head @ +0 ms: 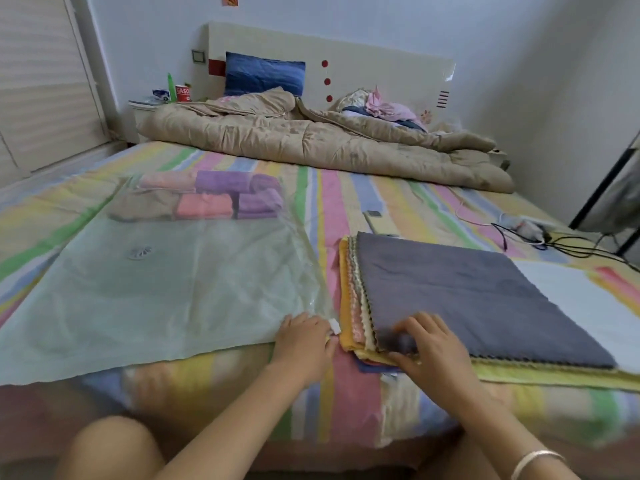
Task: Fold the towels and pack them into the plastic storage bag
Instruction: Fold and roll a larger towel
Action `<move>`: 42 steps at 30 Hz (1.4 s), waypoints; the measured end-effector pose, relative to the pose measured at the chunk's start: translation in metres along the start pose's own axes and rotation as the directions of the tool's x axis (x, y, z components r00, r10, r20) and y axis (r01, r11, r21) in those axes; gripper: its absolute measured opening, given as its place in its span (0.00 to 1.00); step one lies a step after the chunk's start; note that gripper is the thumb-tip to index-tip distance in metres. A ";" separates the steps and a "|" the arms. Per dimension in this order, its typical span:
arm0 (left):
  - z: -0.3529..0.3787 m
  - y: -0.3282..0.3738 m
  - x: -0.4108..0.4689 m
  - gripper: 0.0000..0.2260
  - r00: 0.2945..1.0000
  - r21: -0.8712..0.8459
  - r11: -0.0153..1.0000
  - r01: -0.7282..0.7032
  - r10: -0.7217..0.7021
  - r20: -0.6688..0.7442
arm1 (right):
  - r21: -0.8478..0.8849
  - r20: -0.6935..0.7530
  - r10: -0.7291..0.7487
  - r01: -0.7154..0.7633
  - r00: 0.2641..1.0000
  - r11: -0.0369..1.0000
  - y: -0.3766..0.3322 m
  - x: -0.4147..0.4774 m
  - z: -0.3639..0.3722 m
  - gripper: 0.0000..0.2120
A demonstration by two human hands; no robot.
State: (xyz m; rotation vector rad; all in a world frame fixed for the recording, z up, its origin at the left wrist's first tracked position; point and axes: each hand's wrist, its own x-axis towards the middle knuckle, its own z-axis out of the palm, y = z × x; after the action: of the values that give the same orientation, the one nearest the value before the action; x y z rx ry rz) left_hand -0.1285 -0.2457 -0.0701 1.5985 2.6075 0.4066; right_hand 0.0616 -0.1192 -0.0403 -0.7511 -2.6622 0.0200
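Across the striped pastel bedsheet (pixel 346 202), a clear plastic storage bag (pixel 173 289) holds several folded towels (pixel 207 199) at its far end, while the right hand (pixel 433 351) pinches the grey top towel (pixel 467 289) of an unfolded stack and the left hand (pixel 303 344) rests on the bag's corner, grip unclear.

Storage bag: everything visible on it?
The plastic storage bag is clear, green-tinted film lying flat on the striped bed, left of the towel stack. A round valve sits on its top face. Folded pink, purple and tan towels fill its far end. The left hand touches its near right corner, by a white clip.
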 end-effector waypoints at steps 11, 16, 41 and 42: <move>-0.005 0.057 0.015 0.18 0.912 -0.173 0.917 -0.360 0.308 -0.271 | 0.310 0.105 0.041 -0.072 0.994 0.948 0.037 0.013 -0.002 0.02; -0.009 0.062 0.035 0.17 0.945 -0.317 0.899 -0.302 0.240 -0.220 | 0.424 0.115 0.094 -0.135 0.989 0.895 0.042 0.011 0.000 0.04; 0.001 0.058 0.165 0.15 0.908 -0.433 0.873 0.225 -0.349 -0.233 | -0.165 0.023 0.267 -0.260 0.963 0.951 0.257 0.081 -0.030 0.13; 0.002 0.057 0.172 0.14 0.905 -0.426 0.876 0.225 -0.350 -0.242 | -0.149 0.026 0.279 -0.272 0.960 0.951 0.263 0.088 -0.028 0.13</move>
State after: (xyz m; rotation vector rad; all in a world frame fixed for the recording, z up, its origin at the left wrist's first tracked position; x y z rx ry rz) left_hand -0.1583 -0.0696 -0.0428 1.0625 2.6854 1.1524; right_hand 0.1342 0.1484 -0.0135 -1.1789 -2.6010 -0.0839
